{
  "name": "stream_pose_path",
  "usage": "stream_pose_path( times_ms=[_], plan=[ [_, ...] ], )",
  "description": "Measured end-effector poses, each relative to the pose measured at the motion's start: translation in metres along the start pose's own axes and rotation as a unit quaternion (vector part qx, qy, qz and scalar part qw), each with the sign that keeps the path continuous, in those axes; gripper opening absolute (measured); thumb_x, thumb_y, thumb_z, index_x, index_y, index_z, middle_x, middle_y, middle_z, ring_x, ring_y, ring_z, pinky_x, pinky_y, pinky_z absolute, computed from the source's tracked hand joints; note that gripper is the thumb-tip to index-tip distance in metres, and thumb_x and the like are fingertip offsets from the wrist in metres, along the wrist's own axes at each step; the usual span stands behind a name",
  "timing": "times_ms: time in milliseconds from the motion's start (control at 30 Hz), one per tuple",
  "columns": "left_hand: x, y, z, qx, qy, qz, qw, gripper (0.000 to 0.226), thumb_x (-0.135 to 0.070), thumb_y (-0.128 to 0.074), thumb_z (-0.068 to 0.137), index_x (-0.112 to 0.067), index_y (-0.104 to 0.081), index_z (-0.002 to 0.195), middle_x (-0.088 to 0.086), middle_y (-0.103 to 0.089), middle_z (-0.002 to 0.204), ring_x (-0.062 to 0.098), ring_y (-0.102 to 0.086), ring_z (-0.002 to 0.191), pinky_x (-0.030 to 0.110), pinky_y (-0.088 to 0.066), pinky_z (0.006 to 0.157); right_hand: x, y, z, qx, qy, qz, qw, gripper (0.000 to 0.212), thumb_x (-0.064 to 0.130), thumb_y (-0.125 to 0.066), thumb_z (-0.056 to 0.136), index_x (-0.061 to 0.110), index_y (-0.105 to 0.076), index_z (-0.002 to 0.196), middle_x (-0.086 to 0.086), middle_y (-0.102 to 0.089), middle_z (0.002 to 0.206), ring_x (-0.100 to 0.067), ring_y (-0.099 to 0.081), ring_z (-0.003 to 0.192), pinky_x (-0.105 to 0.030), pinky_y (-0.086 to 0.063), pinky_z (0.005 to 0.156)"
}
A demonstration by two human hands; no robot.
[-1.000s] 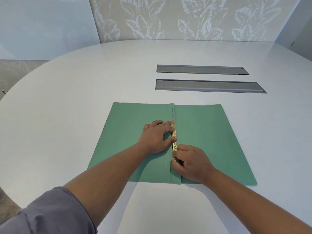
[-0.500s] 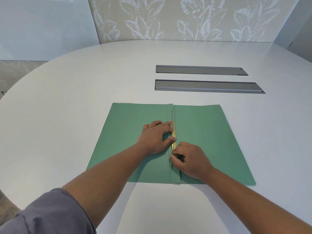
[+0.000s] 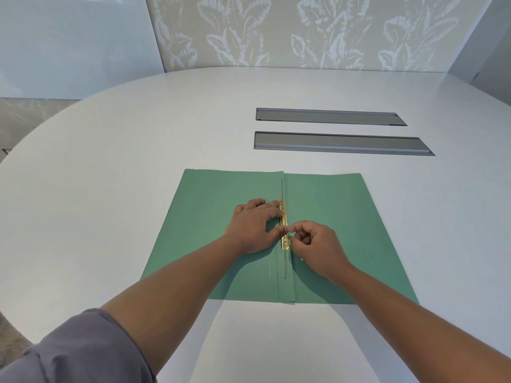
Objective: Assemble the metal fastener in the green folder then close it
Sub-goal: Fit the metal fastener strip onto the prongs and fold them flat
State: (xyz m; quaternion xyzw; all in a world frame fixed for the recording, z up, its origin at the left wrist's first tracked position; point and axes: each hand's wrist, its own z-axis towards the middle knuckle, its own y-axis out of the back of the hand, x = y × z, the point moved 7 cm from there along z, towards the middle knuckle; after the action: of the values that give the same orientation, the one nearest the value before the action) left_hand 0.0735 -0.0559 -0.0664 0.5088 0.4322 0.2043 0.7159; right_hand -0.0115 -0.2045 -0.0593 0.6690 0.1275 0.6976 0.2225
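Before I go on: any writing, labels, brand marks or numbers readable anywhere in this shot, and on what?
None can be read.
Green folder: plain inside, no print.
Metal fastener: bare brass, any stamping too small to tell.
Table, its two grey inset panels and the wall: no text, only a leaf pattern on the wall.

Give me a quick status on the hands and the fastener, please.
Left hand flat, pressing beside the gold metal fastener. Right hand curled, fingertips at the fastener's near end. Green paper folder open flat on the white table. Nothing in the way.
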Motion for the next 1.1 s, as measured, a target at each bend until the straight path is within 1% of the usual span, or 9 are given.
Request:
stream_pose_path(
  times_ms=[100, 233, 300, 500, 667, 767, 833, 933, 1100],
  plan=[
    [0.0, -0.001, 0.0, -0.001, 0.001, 0.001, 1.0, 0.053, -0.069, -0.049, 0.089, -0.042, -0.057, 0.134, -0.024, -0.039, 0.157, 0.017, -0.029, 0.147, 0.044, -0.023, 0.111, -0.003, 0.0, 0.006, -0.001, -0.031, 0.008, 0.999, 0.02, 0.009, -0.07, 0.083, 0.027, -0.076, 0.087, 0.007, -0.06, 0.061, -0.005, -0.049, 0.052, -0.026, -0.045, 0.054],
    [0.0, -0.001, 0.001, -0.001, 0.005, -0.007, 1.0, 0.055, -0.071, -0.047, 0.086, -0.043, -0.058, 0.132, -0.023, -0.04, 0.157, 0.017, -0.029, 0.147, 0.044, -0.022, 0.111, -0.008, 0.002, 0.014, -0.01, -0.07, 0.047, 0.996, 0.014, 0.008, -0.069, 0.086, 0.022, -0.072, 0.09, 0.001, -0.06, 0.066, -0.014, -0.054, 0.057, -0.035, -0.052, 0.056],
    [0.001, -0.001, 0.001, -0.003, 0.005, -0.008, 1.0, 0.056, -0.071, -0.046, 0.086, -0.043, -0.058, 0.133, -0.023, -0.041, 0.157, 0.017, -0.029, 0.147, 0.045, -0.022, 0.111, -0.009, 0.002, 0.018, -0.02, -0.074, 0.053, 0.996, 0.014, 0.008, -0.068, 0.087, 0.02, -0.071, 0.092, 0.003, -0.061, 0.067, -0.014, -0.057, 0.059, -0.035, -0.055, 0.057],
    [0.0, -0.002, 0.001, -0.002, 0.003, 0.001, 1.0, 0.057, -0.071, -0.044, 0.086, -0.043, -0.057, 0.133, -0.022, -0.041, 0.157, 0.017, -0.029, 0.146, 0.046, -0.023, 0.11, -0.006, -0.002, 0.039, -0.038, -0.073, 0.079, 0.993, 0.019, 0.012, -0.063, 0.094, 0.026, -0.068, 0.106, 0.004, -0.068, 0.079, -0.011, -0.067, 0.064, -0.03, -0.061, 0.058],
    [0.001, -0.002, 0.001, 0.0, 0.0, 0.006, 1.0, 0.054, -0.07, -0.045, 0.088, -0.045, -0.056, 0.135, -0.021, -0.04, 0.157, 0.017, -0.028, 0.146, 0.046, -0.023, 0.11, -0.007, -0.005, 0.058, -0.026, -0.067, 0.059, 0.996, 0.022, 0.011, -0.062, 0.096, 0.019, -0.07, 0.114, 0.001, -0.069, 0.081, -0.003, -0.065, 0.055, -0.021, -0.055, 0.052],
    [0.001, -0.002, 0.002, 0.004, 0.001, 0.008, 1.0, 0.055, -0.07, -0.045, 0.088, -0.044, -0.057, 0.135, -0.02, -0.041, 0.158, 0.018, -0.028, 0.146, 0.046, -0.022, 0.11, -0.004, -0.006, 0.067, -0.014, -0.062, 0.06, 0.996, 0.017, 0.011, -0.065, 0.095, 0.023, -0.074, 0.104, 0.002, -0.071, 0.077, 0.0, -0.064, 0.056, -0.018, -0.052, 0.05],
    [0.001, -0.002, 0.002, 0.005, 0.001, 0.011, 1.0, 0.054, -0.07, -0.044, 0.088, -0.043, -0.058, 0.133, -0.02, -0.041, 0.157, 0.018, -0.028, 0.146, 0.046, -0.023, 0.11, -0.002, -0.006, 0.073, -0.01, -0.056, 0.051, 0.997, 0.014, 0.013, -0.068, 0.094, 0.025, -0.076, 0.096, 0.004, -0.072, 0.074, -0.001, -0.064, 0.057, -0.019, -0.052, 0.05],
    [0.001, -0.001, 0.002, 0.001, -0.002, 0.01, 1.0, 0.054, -0.07, -0.045, 0.088, -0.042, -0.059, 0.132, -0.018, -0.041, 0.158, 0.018, -0.028, 0.146, 0.046, -0.023, 0.11, 0.0, -0.005, 0.082, -0.004, -0.045, 0.026, 0.999, 0.007, 0.014, -0.072, 0.092, 0.016, -0.078, 0.095, 0.005, -0.071, 0.071, -0.003, -0.06, 0.055, -0.02, -0.051, 0.049],
    [0.001, 0.0, 0.001, -0.01, -0.008, 0.009, 1.0, 0.054, -0.071, -0.045, 0.088, -0.042, -0.059, 0.132, -0.014, -0.043, 0.155, 0.016, -0.028, 0.146, 0.046, -0.024, 0.109, 0.001, -0.002, 0.097, 0.016, -0.035, 0.009, 0.999, 0.006, 0.012, -0.074, 0.09, 0.014, -0.076, 0.084, 0.004, -0.072, 0.072, 0.001, -0.061, 0.056, -0.017, -0.05, 0.049]
  ],
)
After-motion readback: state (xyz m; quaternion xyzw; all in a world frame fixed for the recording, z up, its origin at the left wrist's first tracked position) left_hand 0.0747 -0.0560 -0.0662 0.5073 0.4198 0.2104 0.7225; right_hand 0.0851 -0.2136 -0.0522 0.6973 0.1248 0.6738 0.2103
